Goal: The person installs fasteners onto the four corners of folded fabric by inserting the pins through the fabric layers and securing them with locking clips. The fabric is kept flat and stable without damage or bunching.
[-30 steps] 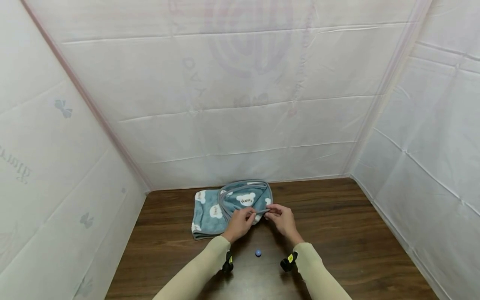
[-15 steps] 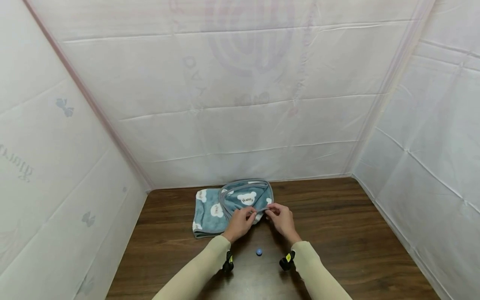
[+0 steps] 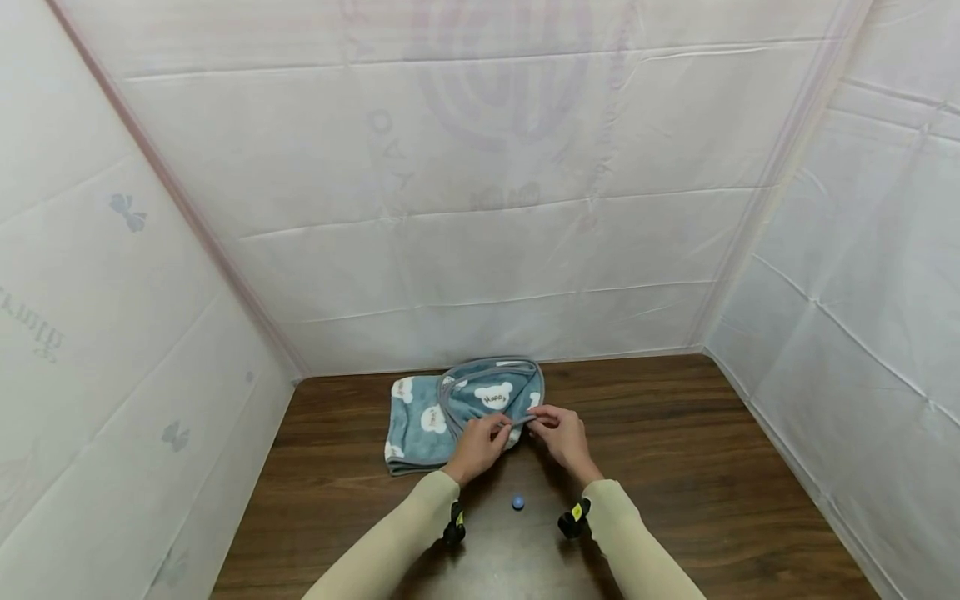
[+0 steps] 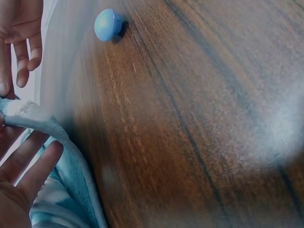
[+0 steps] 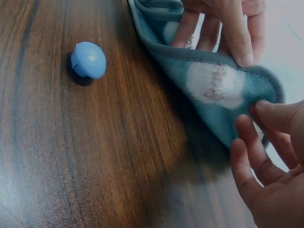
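A folded teal fleece blanket with white bear-head prints and grey edging lies at the back of the table. My left hand pinches its grey border near the front right. Just to the right, my right hand holds the corner between thumb and fingers. In the right wrist view the lifted blanket flap stands stretched between both hands, its printed side showing. Closer to me, between the forearms, sits a small blue dome-topped piece with a narrower base. The right wrist view shows this blue piece tilted on its side, touching neither hand.
The dark wood-grain table extends to both sides of the hands. White sheeting forms a back wall right behind the blanket, a left wall and a right wall.
The right hand and the blanket corner it holds shift very slightly left. The left hand keeps its pinch, and the blue piece stays in place.
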`<state>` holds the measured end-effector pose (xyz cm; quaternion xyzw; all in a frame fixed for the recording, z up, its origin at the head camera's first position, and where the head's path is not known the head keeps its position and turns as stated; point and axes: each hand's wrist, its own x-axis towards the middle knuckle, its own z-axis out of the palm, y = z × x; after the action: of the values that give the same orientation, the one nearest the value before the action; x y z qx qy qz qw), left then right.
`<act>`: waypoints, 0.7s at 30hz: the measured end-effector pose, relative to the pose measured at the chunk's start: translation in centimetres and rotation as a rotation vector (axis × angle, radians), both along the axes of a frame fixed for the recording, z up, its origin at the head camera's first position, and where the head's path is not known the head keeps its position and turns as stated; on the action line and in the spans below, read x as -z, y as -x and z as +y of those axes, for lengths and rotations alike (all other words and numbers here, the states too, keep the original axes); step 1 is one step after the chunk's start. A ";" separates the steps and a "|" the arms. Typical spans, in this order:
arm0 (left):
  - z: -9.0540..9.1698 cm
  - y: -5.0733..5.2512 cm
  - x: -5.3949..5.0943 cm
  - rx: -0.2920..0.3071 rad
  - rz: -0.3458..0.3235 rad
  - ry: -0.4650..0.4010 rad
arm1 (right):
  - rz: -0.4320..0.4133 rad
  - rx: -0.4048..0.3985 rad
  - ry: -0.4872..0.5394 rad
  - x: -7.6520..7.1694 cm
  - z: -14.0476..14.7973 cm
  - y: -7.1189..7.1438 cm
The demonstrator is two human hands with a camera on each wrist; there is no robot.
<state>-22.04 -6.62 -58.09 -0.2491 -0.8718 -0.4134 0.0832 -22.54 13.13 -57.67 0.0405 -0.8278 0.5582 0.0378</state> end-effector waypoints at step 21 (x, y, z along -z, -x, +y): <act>-0.3 -0.6 0.1 -0.017 0.001 0.041 | -0.040 -0.024 0.125 0.1 -0.2 -0.2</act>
<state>-21.41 -6.90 -58.24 -0.2436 -0.8821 -0.3948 0.0818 -22.34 12.93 -57.74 0.0369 -0.7914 0.6100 0.0170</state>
